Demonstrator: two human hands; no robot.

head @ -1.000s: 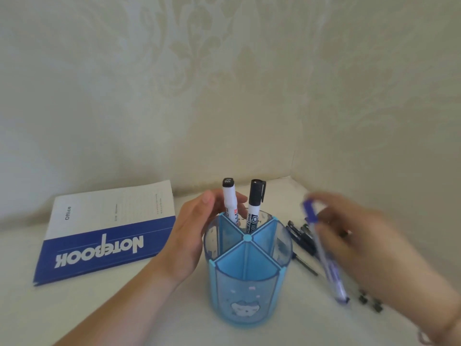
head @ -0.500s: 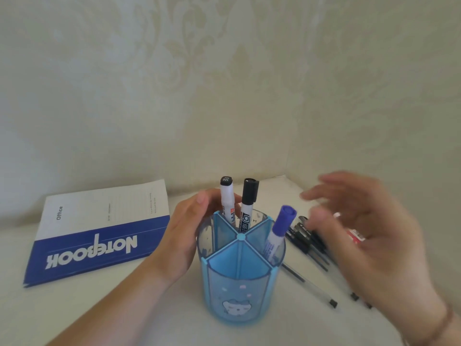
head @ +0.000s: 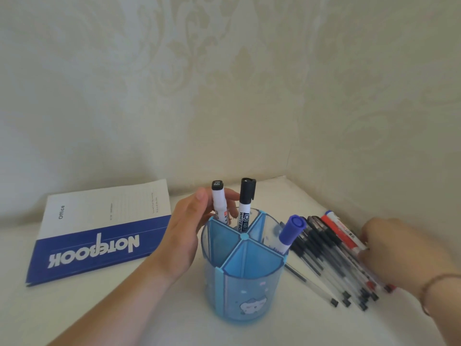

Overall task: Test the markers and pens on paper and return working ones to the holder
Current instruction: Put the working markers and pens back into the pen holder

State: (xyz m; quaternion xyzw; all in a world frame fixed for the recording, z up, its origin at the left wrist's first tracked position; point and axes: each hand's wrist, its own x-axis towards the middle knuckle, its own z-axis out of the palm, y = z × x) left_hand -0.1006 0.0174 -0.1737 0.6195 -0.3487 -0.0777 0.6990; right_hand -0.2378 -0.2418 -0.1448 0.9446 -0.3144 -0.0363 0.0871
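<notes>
A blue, divided pen holder [head: 252, 283] stands on the white surface. My left hand [head: 184, 236] grips its left side, thumb and fingers curled round the rim. Three markers stand in it: a white one with a black end [head: 218, 203], a black-capped whiteboard marker [head: 245, 208] and a blue-capped marker [head: 291, 233] leaning right. My right hand [head: 391, 253] lies on a pile of several clear pens [head: 321, 258]. Its fingertips cover the end of a red marker [head: 339, 231], and whether they pinch it is hidden.
A closed blue and white notebook [head: 99, 236] lies flat to the left of the holder. Patterned walls meet in a corner just behind the pens. Loose pen tips point toward the front right.
My right hand let go of the blue-capped marker into the holder's right compartment, then moved right and down onto the pen pile. The left hand stayed on the holder.
</notes>
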